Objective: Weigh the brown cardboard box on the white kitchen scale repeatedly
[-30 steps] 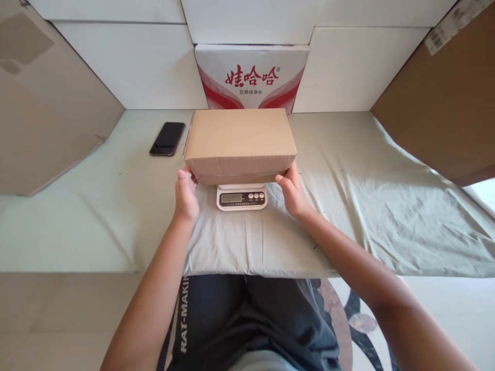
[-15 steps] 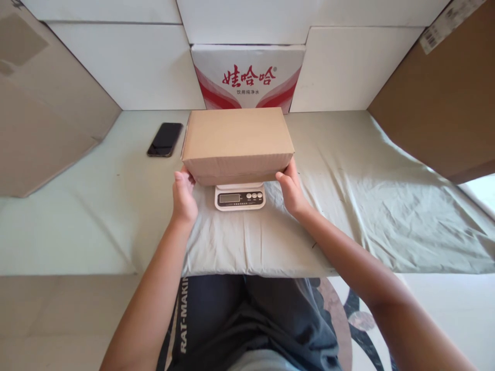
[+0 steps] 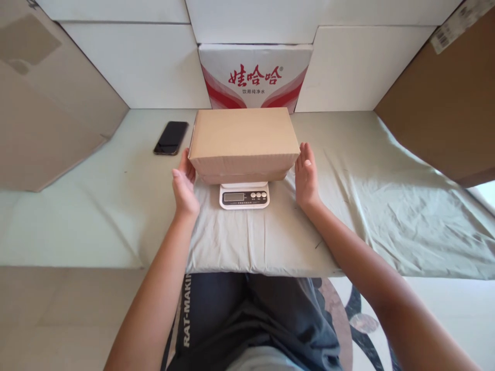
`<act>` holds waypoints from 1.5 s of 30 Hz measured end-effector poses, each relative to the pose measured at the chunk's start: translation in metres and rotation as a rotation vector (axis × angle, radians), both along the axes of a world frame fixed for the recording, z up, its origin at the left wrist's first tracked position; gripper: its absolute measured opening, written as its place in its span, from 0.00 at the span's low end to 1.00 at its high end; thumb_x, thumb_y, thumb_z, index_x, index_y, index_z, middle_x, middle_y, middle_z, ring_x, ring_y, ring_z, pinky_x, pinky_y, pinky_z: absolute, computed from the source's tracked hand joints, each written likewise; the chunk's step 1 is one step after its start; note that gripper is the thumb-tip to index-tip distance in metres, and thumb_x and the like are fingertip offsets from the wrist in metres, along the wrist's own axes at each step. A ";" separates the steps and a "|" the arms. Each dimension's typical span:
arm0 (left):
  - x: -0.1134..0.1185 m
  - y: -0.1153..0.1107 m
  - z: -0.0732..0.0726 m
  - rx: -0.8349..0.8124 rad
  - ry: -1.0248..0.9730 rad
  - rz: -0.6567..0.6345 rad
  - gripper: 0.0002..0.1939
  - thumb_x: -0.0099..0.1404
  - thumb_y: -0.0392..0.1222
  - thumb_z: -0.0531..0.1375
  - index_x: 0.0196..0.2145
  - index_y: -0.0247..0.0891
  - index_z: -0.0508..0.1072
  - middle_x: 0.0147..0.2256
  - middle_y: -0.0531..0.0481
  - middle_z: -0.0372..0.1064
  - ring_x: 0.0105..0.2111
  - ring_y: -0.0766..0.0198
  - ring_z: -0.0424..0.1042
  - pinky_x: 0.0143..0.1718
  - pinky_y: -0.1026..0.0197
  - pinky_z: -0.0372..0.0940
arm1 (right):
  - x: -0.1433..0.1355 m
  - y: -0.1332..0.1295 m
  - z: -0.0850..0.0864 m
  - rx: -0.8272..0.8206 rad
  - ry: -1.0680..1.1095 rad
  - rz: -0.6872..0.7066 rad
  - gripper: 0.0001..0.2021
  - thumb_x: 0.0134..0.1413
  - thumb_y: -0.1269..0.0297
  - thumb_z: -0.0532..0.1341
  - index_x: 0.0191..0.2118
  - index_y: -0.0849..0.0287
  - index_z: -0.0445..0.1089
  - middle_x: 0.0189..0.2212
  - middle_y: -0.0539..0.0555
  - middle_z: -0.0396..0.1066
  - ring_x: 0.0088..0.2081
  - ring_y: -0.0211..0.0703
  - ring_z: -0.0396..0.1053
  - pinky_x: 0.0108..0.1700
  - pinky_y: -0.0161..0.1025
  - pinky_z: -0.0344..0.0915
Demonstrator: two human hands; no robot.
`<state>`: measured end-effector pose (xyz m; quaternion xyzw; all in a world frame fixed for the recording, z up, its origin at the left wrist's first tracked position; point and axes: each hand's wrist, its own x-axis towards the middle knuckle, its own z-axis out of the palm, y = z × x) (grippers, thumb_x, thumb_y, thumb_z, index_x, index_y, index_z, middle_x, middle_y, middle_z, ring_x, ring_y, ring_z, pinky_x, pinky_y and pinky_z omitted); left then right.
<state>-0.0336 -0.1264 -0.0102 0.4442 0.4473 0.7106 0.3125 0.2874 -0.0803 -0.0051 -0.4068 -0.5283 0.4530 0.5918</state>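
A brown cardboard box (image 3: 243,134) rests on a small white kitchen scale (image 3: 245,197), whose display and round buttons face me at the front. Beside the box's left front corner is my left hand (image 3: 185,186), open, its thumb apart from the fingers and its fingertips next to the side. My right hand (image 3: 307,178) stands upright by the right front corner, palm towards the box, fingers stretched out. Whether either hand touches the cardboard is hard to tell. The box hides the scale's platform.
A black phone (image 3: 171,138) lies on the green cloth (image 3: 96,206) left of the box. White cartons and one with red lettering (image 3: 255,77) form a wall behind. Large brown cartons stand at the left (image 3: 50,103) and right (image 3: 444,108).
My right hand has come off the box's lower right corner and opened beside it. My left hand has loosened at the left side. The view has shifted slightly.
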 end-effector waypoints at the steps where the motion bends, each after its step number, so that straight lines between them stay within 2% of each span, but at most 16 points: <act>1: 0.002 -0.001 0.001 0.003 0.007 -0.001 0.44 0.73 0.82 0.50 0.66 0.48 0.78 0.73 0.41 0.71 0.79 0.43 0.61 0.78 0.42 0.61 | -0.001 -0.001 -0.001 -0.005 -0.005 0.008 0.49 0.58 0.22 0.57 0.80 0.36 0.48 0.87 0.43 0.39 0.89 0.51 0.31 0.89 0.63 0.35; 7: 0.013 -0.007 0.010 0.004 0.046 0.013 0.48 0.71 0.83 0.50 0.65 0.42 0.79 0.68 0.36 0.76 0.74 0.41 0.69 0.76 0.43 0.63 | -0.002 -0.005 -0.003 -0.013 -0.005 0.021 0.47 0.62 0.24 0.56 0.80 0.35 0.49 0.88 0.43 0.37 0.88 0.49 0.33 0.89 0.61 0.36; 11: 0.014 -0.006 0.009 0.003 0.021 0.033 0.47 0.71 0.83 0.51 0.64 0.42 0.80 0.65 0.36 0.78 0.71 0.41 0.73 0.75 0.43 0.65 | -0.003 -0.007 -0.008 0.000 -0.001 0.026 0.44 0.65 0.27 0.56 0.80 0.37 0.51 0.87 0.46 0.41 0.88 0.51 0.38 0.89 0.62 0.38; 18: 0.014 -0.007 0.008 0.006 0.028 0.045 0.46 0.70 0.83 0.52 0.61 0.42 0.82 0.61 0.36 0.80 0.68 0.41 0.75 0.72 0.43 0.68 | -0.003 -0.006 -0.009 0.032 -0.043 0.012 0.43 0.67 0.26 0.53 0.81 0.36 0.50 0.87 0.44 0.41 0.88 0.49 0.34 0.89 0.62 0.39; 24: 0.015 -0.009 0.011 0.002 0.036 0.037 0.47 0.69 0.84 0.52 0.58 0.42 0.82 0.59 0.35 0.81 0.67 0.39 0.75 0.70 0.42 0.68 | -0.005 -0.013 -0.003 0.039 -0.011 0.072 0.46 0.65 0.26 0.56 0.81 0.41 0.49 0.87 0.49 0.43 0.88 0.51 0.40 0.89 0.61 0.41; 29: 0.017 -0.011 0.009 -0.009 0.041 0.019 0.47 0.69 0.85 0.50 0.57 0.42 0.82 0.56 0.35 0.82 0.66 0.38 0.76 0.65 0.42 0.71 | -0.012 -0.023 0.007 0.091 -0.027 0.131 0.44 0.67 0.27 0.55 0.80 0.37 0.50 0.87 0.45 0.44 0.88 0.51 0.41 0.89 0.61 0.43; 34: 0.019 -0.012 0.008 0.013 0.044 -0.005 0.44 0.71 0.82 0.53 0.56 0.42 0.83 0.56 0.35 0.82 0.65 0.39 0.77 0.64 0.43 0.72 | -0.018 -0.030 0.021 0.119 0.016 0.163 0.41 0.67 0.29 0.56 0.79 0.38 0.56 0.86 0.44 0.48 0.87 0.55 0.44 0.89 0.60 0.44; 40: 0.020 -0.013 0.010 0.021 0.053 -0.027 0.46 0.68 0.85 0.55 0.56 0.41 0.84 0.56 0.34 0.83 0.67 0.38 0.76 0.66 0.44 0.73 | -0.029 -0.037 0.029 0.138 0.002 0.174 0.35 0.69 0.33 0.56 0.75 0.41 0.65 0.81 0.48 0.61 0.86 0.58 0.49 0.88 0.60 0.49; 45: 0.024 -0.013 0.018 0.048 0.049 -0.045 0.46 0.69 0.84 0.54 0.58 0.40 0.83 0.58 0.33 0.82 0.67 0.37 0.76 0.67 0.41 0.72 | -0.037 -0.041 0.036 0.158 -0.071 0.168 0.38 0.69 0.32 0.53 0.78 0.41 0.57 0.80 0.49 0.62 0.84 0.57 0.53 0.86 0.59 0.55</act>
